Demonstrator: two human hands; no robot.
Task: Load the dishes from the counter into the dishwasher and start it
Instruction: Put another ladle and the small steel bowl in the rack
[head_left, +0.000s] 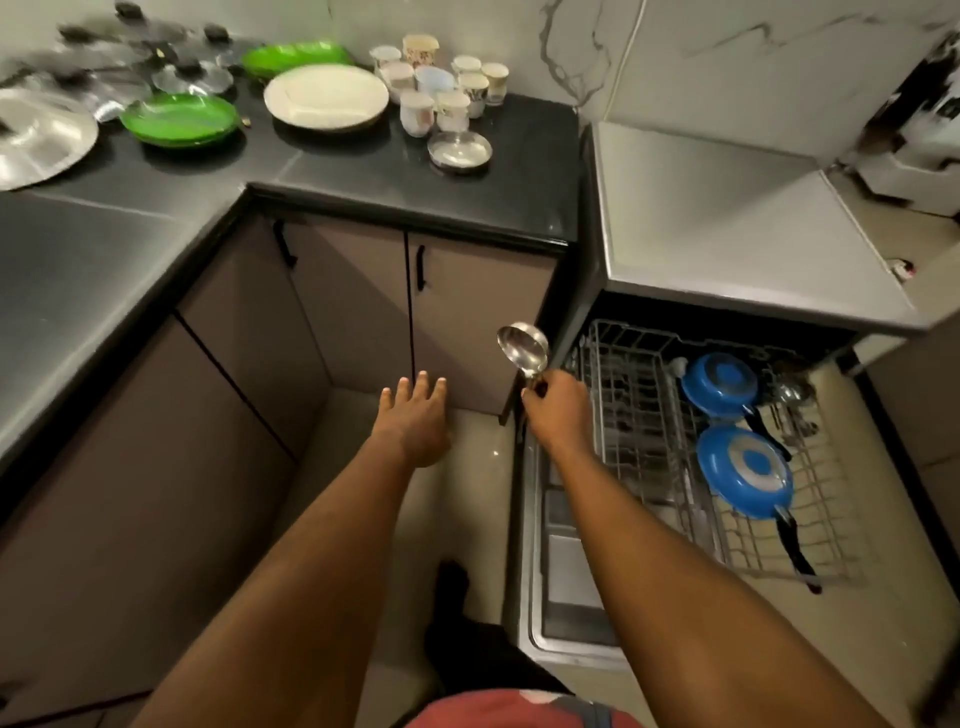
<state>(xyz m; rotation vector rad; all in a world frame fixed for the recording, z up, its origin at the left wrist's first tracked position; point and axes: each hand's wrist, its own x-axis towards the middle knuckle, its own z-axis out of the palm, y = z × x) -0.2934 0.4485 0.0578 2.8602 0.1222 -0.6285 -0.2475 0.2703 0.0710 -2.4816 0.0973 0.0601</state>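
My right hand (558, 410) grips the handle of a steel ladle (523, 347), its bowl upward, just left of the pulled-out lower rack (623, 415) of the open dishwasher (727, 249). Two blue pans (719, 383) (745, 472) lie in the rack beside some steel cutlery (792, 395). My left hand (415, 421) hangs in the air with fingers straight, holding nothing. On the black counter (395, 171) stand a white plate (326, 97), green plates (179, 118), several cups (447, 88), a small steel plate (460, 149) and steel lids (130, 57).
Brown cabinet doors (353, 301) with black handles run under the L-shaped counter. The open dishwasher door (561, 571) lies low at my right. A large steel plate (36, 135) sits at the far left. Tiled floor shows between cabinets and dishwasher.
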